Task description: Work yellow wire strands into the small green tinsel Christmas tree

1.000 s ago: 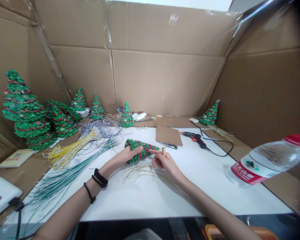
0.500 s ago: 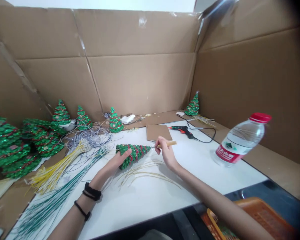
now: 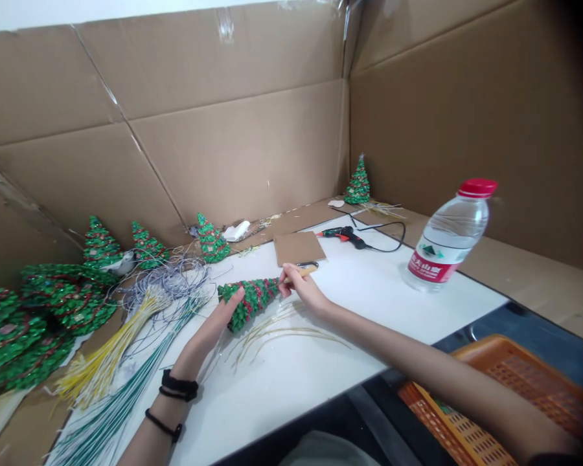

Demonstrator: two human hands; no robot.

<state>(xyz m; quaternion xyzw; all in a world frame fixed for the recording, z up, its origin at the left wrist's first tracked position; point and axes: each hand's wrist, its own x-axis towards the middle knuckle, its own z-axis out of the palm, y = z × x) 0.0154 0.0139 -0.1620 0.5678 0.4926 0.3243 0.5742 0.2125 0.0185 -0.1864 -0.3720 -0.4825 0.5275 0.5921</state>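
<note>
A small green Christmas tree with red garland (image 3: 257,299) lies on its side over the white board. Wrapped about its wide base is my left hand (image 3: 228,313), closed on it. My right hand (image 3: 302,291) is closed around an awl-like tool with a pale wooden handle (image 3: 309,269). Its fingers are at the tree's tip and hide the tool's working end. Several thin tan strands (image 3: 291,331) lie on the board just below the tree and right hand. A dark loop (image 3: 313,264) shows behind the tool handle; its kind is unclear.
Finished trees (image 3: 212,239) stand along the cardboard wall, larger ones (image 3: 72,298) at left. Yellow strands (image 3: 109,349), green wires (image 3: 140,369) and tangled wire (image 3: 170,278) lie left. A cardboard square (image 3: 298,248), glue gun (image 3: 347,235), water bottle (image 3: 447,239) and orange basket (image 3: 515,369) are also present.
My right hand has moved closer to the tree's tip, and the tool's metal shaft, visible before, is now hidden. The left hand keeps its hold. The camera view has tilted and turned right.
</note>
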